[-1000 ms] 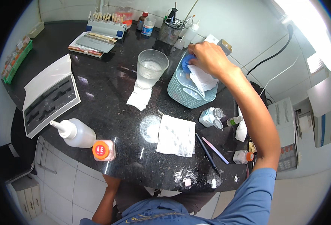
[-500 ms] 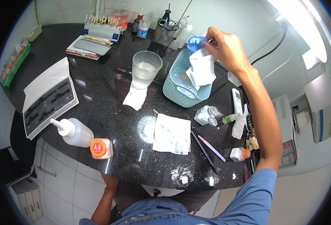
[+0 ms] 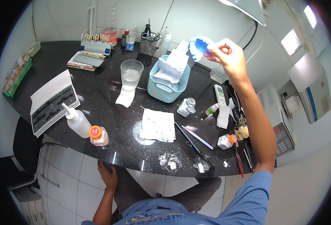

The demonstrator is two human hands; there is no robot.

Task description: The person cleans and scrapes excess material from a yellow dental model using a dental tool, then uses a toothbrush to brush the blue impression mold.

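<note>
High beyond the basket, my right hand (image 3: 226, 56) pinches a small, shallow blue dish (image 3: 200, 48) with white residue along its edge; I cannot tell exactly what kind of dish it is. Just left of it, crumpled white paper (image 3: 171, 66) sticks up out of the light blue woven-look basket (image 3: 164, 93). My left hand (image 3: 107, 174) hangs low by my thigh at the counter's front edge, fingers extended and holding nothing. A white cloth (image 3: 158, 125) with grey smudges lies in the middle of the black counter.
A glass of water (image 3: 131, 77) stands left of the basket. Nearer are a squeeze bottle (image 3: 79, 123), an orange-capped jar (image 3: 99, 137) and two pen-like tools (image 3: 197, 137). White powder (image 3: 169, 162) lies near the front edge. A lamp (image 3: 248, 9) hangs at upper right.
My right hand has moved away from the basket, turning the blue dish so its inner side shows. The white paper beside it now stands in the basket. The whole view has shifted.
</note>
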